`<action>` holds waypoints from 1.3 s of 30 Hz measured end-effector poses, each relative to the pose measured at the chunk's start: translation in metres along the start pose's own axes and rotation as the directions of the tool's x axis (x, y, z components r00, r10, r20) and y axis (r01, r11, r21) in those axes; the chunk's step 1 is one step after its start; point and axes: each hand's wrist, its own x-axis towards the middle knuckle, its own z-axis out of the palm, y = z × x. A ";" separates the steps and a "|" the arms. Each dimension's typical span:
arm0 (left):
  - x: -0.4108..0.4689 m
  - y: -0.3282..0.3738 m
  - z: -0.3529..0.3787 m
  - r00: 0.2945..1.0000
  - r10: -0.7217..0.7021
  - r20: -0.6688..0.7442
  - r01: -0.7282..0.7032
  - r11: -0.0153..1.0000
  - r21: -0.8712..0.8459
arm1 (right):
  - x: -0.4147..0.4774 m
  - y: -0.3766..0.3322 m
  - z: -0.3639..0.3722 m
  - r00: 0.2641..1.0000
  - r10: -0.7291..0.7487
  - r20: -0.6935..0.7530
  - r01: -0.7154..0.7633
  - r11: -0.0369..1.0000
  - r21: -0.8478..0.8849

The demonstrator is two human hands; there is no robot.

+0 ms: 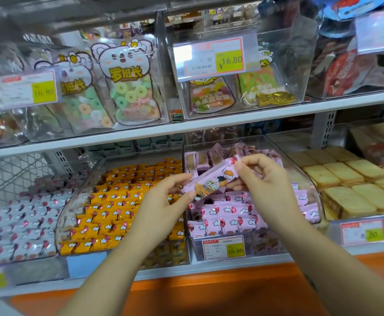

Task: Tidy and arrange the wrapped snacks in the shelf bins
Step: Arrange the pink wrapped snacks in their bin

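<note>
Head: snack pinched between hands.

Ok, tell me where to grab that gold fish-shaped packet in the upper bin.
Pinch the gold fish packet across its mid-body, reaching down from above: it lies lengthwise just behind the clear bin's front wall, so the front is probably blocked.

The pink wrapper held in the middle is thin plastic film with a soft sheen. The orange wrappers to its left look glossier. The bins are clear hard plastic, smooth and reflective. The shelf board above looks like white painted metal, matt. The wire mesh at far left is pale metal. A gold fish packet on the upper shelf shines like foil.
</note>
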 end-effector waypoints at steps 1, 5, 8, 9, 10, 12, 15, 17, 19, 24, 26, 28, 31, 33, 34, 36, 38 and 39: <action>0.000 0.000 -0.001 1.000 0.011 0.000 -0.011 1.000 0.026 | 0.000 -0.001 0.002 0.999 -0.022 0.045 0.022 1.000 -0.007; 0.000 0.000 -0.002 1.000 0.028 -0.002 -0.028 0.992 0.121 | 0.001 0.004 0.007 0.983 -0.042 0.180 0.061 0.993 -0.100; 0.001 -0.004 -0.005 1.000 0.005 -0.015 -0.003 0.992 0.126 | 0.007 0.009 0.007 0.983 -0.028 0.180 0.048 0.993 -0.111; 0.001 -0.005 -0.006 1.000 0.005 -0.020 -0.003 0.991 0.131 | 0.009 0.010 0.006 0.984 -0.018 0.179 0.040 0.992 -0.121; 0.000 -0.005 -0.007 1.000 0.008 -0.021 -0.005 0.990 0.143 | 0.011 0.012 0.006 0.984 -0.010 0.178 0.037 0.988 -0.148; 0.000 -0.005 -0.007 1.000 0.019 -0.010 -0.017 0.984 0.178 | 0.015 0.015 0.006 0.983 0.006 0.185 0.033 0.978 -0.206; 0.000 -0.005 -0.007 0.999 0.033 0.030 -0.039 0.975 0.221 | 0.017 0.016 0.008 0.975 0.037 0.219 0.019 0.968 -0.249; -0.001 -0.004 -0.007 0.999 0.030 0.036 -0.038 0.974 0.222 | 0.018 0.015 0.009 0.970 0.037 0.241 0.034 0.958 -0.285; -0.002 -0.002 -0.007 0.999 0.045 0.023 -0.048 0.980 0.195 | 0.019 0.013 0.011 0.967 0.017 0.255 0.065 0.948 -0.310; 0.002 0.006 -0.009 0.991 0.127 0.032 -0.130 0.984 0.119 | 0.018 0.006 0.015 0.944 -0.017 0.330 0.147 0.916 -0.373; 0.006 0.008 -0.008 0.989 0.127 0.070 -0.135 0.983 0.122 | 0.014 0.003 0.018 0.933 0.001 0.359 0.152 0.904 -0.398; 0.009 0.010 -0.006 0.986 0.138 0.098 -0.151 0.979 0.140 | 0.014 0.000 0.017 0.923 0.010 0.386 0.153 0.908 -0.390; 0.011 0.010 -0.007 0.980 0.168 0.102 -0.183 0.970 0.163 | 0.020 0.000 0.009 0.921 0.077 0.382 0.075 0.927 -0.366; 0.009 0.010 -0.010 0.979 0.177 0.098 -0.192 0.965 0.179 | 0.021 0.007 0.005 0.931 0.087 0.355 0.127 0.833 -0.538; 0.008 0.009 -0.011 0.978 0.181 0.103 -0.198 0.963 0.184 | 0.019 0.012 0.005 0.924 0.093 0.371 0.189 0.732 -0.655; 0.006 0.008 -0.012 0.974 0.199 0.112 -0.217 0.958 0.185 | 0.013 0.026 0.013 0.896 0.132 0.425 0.287 0.559 -0.778; 0.004 0.009 -0.013 0.970 0.216 0.113 -0.235 0.951 0.200 | 0.008 0.033 0.020 0.889 0.149 0.433 0.320 0.476 -0.819; 0.003 0.009 -0.013 0.970 0.214 0.112 -0.233 0.950 0.208 | 0.007 0.035 0.021 0.892 0.146 0.428 0.324 0.454 -0.830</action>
